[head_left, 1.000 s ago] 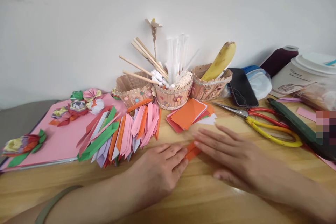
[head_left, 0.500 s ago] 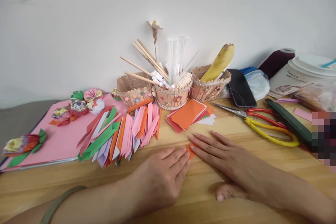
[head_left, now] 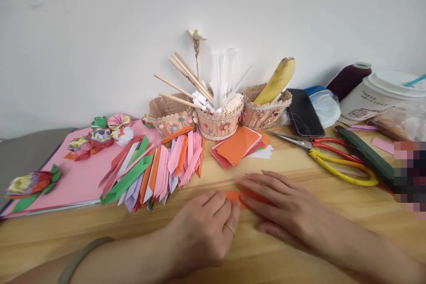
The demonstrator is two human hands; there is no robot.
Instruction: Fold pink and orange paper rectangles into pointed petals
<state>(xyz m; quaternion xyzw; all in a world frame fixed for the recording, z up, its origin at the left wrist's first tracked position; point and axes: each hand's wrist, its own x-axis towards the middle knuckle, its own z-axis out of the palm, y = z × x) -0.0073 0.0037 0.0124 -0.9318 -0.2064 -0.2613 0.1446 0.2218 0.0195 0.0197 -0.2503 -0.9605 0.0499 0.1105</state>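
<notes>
A small piece of orange paper [head_left: 234,196] lies on the wooden table, mostly covered by both hands. My left hand [head_left: 208,226], with a ring on one finger, has its fingers bent and closed on the paper's left end. Stretched fingers of my right hand [head_left: 286,204] lie flat across the right part of the paper. Just beyond the hands is a stack of coloured paper pieces [head_left: 237,145], orange on top. To the left, several folded paper strips [head_left: 159,168] in pink, green, orange, white and purple lie in a row.
Wooden baskets [head_left: 218,128] against the wall hold sticks, clear tubes and a banana [head_left: 276,80]. Scissors [head_left: 342,166], a dark phone [head_left: 304,113] and a lidded cup [head_left: 382,97] stand or lie at right. Folded paper flowers [head_left: 100,135] rest on a pink sheet [head_left: 71,182].
My right hand's fingers have shifted slightly left and its thumb has drawn in. More of the orange paper shows between the hands. My left hand's fingers are more curled.
</notes>
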